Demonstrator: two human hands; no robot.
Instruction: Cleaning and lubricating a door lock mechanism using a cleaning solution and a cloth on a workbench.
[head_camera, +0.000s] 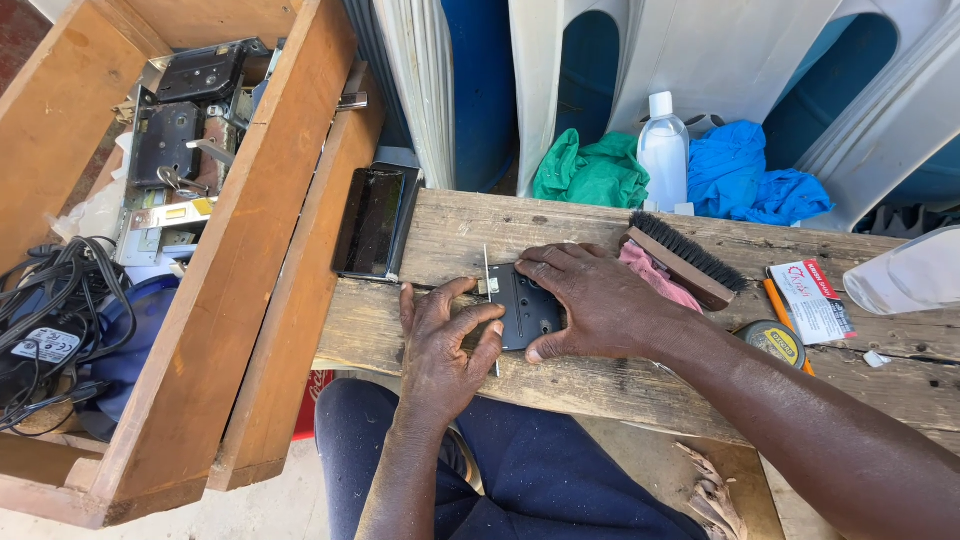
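Near the middle of the frame I have a lock case lying flat on the weathered wooden surface. It is a dark, nearly black metal box, roughly square, with a small round hole showing in its face and a thin bright metal strip along its left edge that stands out above and below the box. A small pale metal part pokes out of that strip at its upper left.

My right hand lies over the right side of the lock case, fingers spread and pressing down on it, thumb at its lower edge. My left hand comes up from below at the left side of the case; its fingers are curled and its grip is loose, the fingertips touching the strip and the box's left part, the thumb close to the small pale part. I cannot tell whether the thumb pinches it.

Just right of my right hand a pink cloth lies under a wooden brush with black bristles. Further right are a yellow tape measure and a small printed card. In the upper left of the frame a wooden box holds more lock parts, and a black tray lies beside it.
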